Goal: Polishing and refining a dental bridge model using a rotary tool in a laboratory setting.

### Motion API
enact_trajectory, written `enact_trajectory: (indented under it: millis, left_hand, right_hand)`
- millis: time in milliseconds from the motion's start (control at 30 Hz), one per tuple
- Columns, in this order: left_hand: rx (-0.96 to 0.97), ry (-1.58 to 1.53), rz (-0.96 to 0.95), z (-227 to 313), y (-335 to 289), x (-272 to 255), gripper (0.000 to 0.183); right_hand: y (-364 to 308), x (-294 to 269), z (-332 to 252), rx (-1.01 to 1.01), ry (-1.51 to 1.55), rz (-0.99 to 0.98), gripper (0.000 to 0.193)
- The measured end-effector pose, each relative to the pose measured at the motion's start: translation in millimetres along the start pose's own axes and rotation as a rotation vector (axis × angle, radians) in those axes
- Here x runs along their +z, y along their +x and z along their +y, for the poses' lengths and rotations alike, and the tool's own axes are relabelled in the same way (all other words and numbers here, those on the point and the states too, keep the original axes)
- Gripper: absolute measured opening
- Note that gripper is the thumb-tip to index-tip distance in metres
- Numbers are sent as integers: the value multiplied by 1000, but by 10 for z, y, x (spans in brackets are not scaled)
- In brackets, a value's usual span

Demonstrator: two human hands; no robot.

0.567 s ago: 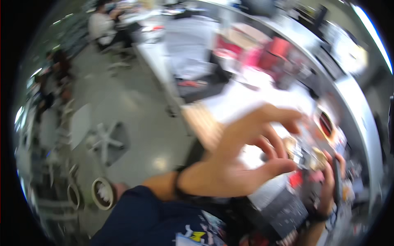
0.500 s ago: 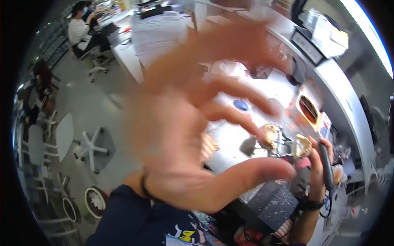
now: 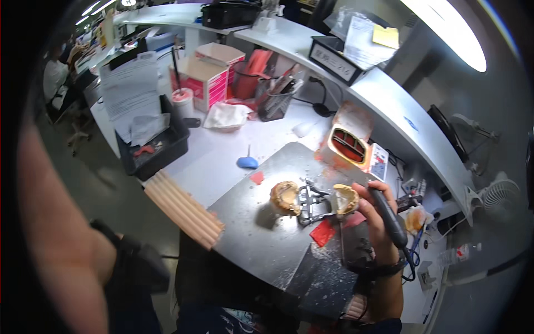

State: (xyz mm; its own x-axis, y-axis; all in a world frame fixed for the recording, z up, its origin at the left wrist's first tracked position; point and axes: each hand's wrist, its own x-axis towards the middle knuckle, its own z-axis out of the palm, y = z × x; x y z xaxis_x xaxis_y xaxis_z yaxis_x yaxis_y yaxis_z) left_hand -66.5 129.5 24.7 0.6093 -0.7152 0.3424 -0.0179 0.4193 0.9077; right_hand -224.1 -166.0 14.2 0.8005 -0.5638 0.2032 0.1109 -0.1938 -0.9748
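Observation:
My right hand [image 3: 378, 231] is closed around a black corded handpiece [image 3: 387, 220], and its fingertips also grip the near side of a hinged metal dental articulator [image 3: 312, 201]. The articulator lies opened out, with a yellowish-brown dental cast [image 3: 285, 198] on its left and a second, paler cast [image 3: 346, 199] on its right, by my fingers. Beneath it is a grey metal board [image 3: 250, 211]. A red wax piece [image 3: 322, 233] lies just below the articulator. My left forearm [image 3: 61, 239] shows blurred along the left edge; its hand is outside the picture.
A wax heater [image 3: 349, 146] with red wax stands behind the articulator. Farther back are a mesh pen holder [image 3: 273, 106], a pink-and-white box [image 3: 208, 83] and a black tray [image 3: 158, 156]. A blue object [image 3: 247, 162] lies on the table. A ridged wooden strip [image 3: 183, 209] borders it.
My left hand, spread wide before the camera, has moved off to the left and out of the picture. The view has shifted toward the bench. My right hand still holds the handpiece and articulator.

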Motion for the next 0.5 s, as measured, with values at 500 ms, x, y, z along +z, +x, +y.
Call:
enact_trajectory:
  millis: [500]
  left_hand:
    - [-6, -117, -77, -20, 103, 140, 24]
  right_hand:
    - [-2, 26, -51, 1, 19, 12, 38]
